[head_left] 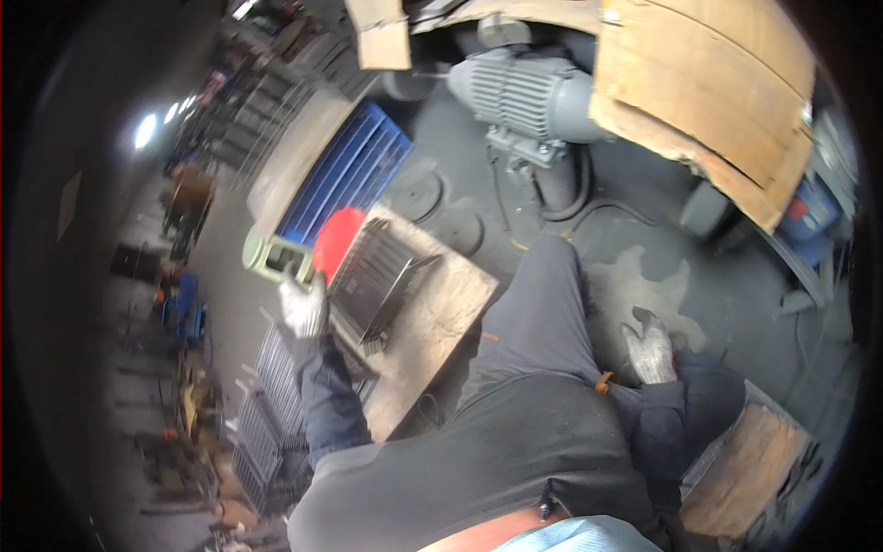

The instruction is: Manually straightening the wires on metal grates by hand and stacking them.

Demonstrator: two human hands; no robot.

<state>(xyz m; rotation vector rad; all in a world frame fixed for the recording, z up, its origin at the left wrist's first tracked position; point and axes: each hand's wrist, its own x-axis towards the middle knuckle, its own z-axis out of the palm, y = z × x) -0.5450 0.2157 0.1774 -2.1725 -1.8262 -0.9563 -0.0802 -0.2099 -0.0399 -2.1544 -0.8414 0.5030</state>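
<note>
My left hand (304, 305), in a pale work glove, reaches out at the left with its fingers apart. Its fingertips are close to a pale green plastic frame (268, 258) and a red rounded piece (338, 241); whether they touch either is unclear. Just right of that hand, a stack of dark metal bars or plates (372, 281) rests on a wooden board (441, 299). Beside my right thigh hovers my right hand (650, 351), gloved too, its thumb and fingers spread and nothing visible in them.
A blue slatted crate (345, 175) lies beyond the board. Ahead stands a grey electric motor (524, 92) with a cable, beside large cardboard sheets (708, 92). Metal racks (267, 432) are at the left. A wooden block (743, 474) sits at the lower right.
</note>
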